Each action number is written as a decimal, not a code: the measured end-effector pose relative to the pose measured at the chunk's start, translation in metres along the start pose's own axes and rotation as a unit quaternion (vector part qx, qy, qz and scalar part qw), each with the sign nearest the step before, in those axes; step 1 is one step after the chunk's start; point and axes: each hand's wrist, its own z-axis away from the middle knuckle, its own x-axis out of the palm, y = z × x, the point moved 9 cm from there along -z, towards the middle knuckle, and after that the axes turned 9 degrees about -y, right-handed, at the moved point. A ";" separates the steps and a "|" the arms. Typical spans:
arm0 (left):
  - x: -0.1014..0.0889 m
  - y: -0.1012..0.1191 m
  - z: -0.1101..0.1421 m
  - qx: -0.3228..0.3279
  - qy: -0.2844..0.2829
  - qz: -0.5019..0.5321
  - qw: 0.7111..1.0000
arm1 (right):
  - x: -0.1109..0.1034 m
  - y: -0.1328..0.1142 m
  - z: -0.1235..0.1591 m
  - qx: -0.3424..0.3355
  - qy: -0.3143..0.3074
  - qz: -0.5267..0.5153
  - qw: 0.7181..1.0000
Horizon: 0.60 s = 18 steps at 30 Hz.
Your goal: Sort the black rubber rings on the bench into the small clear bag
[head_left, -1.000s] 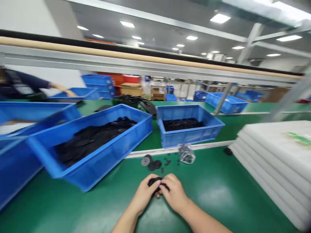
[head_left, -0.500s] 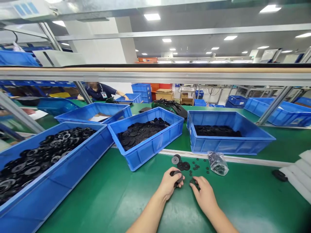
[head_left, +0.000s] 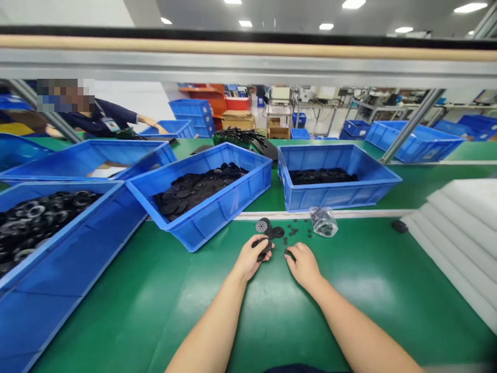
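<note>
Nearest, at the bottom centre, the person's bare left hand (head_left: 250, 257) is curled closed around a dark, round rubber-like piece (head_left: 264, 249), gripping it between fingers and thumb just above the glossy green workbench (head_left: 388, 269). The right hand (head_left: 304, 267) sits just beside it, fingers loosely curved, with the fingertips (head_left: 291, 257) at a small black part (head_left: 289, 254) on the bench; whether they grip it, I cannot tell.

Just ahead lie a grey-centred round disc (head_left: 261, 226), flat black discs (head_left: 278, 232) and scattered small black washers (head_left: 297, 230), with a clear plastic bag of small black parts (head_left: 323, 221) to their right. A stack of white foam sheets (head_left: 458, 228) fills the right edge, a black lump (head_left: 399, 226) beside it.

Beyond, a tilted blue plastic crate (head_left: 209, 217) holds black discs, a long blue crate (head_left: 70, 259) at left holds ringed black discs, and a blue crate (head_left: 334, 197) at right holds a shallow dark layer. In the upper left, a co-worker in a navy top (head_left: 97, 119) reaches toward a farther blue crate (head_left: 171, 128).
</note>
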 end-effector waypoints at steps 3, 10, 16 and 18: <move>0.008 -0.007 0.000 -0.024 -0.041 0.009 0.999 | -0.004 0.002 0.002 0.012 0.010 -0.037 0.999; 0.015 -0.012 0.001 -0.039 -0.062 -0.010 0.997 | -0.012 -0.031 0.012 -0.089 0.002 -0.103 0.991; 0.013 -0.016 0.001 -0.056 -0.050 -0.033 0.997 | 0.008 -0.048 0.011 -0.101 -0.092 -0.043 0.990; 0.011 -0.017 0.001 -0.063 -0.043 -0.032 0.997 | 0.012 -0.048 0.010 -0.084 -0.113 -0.013 0.990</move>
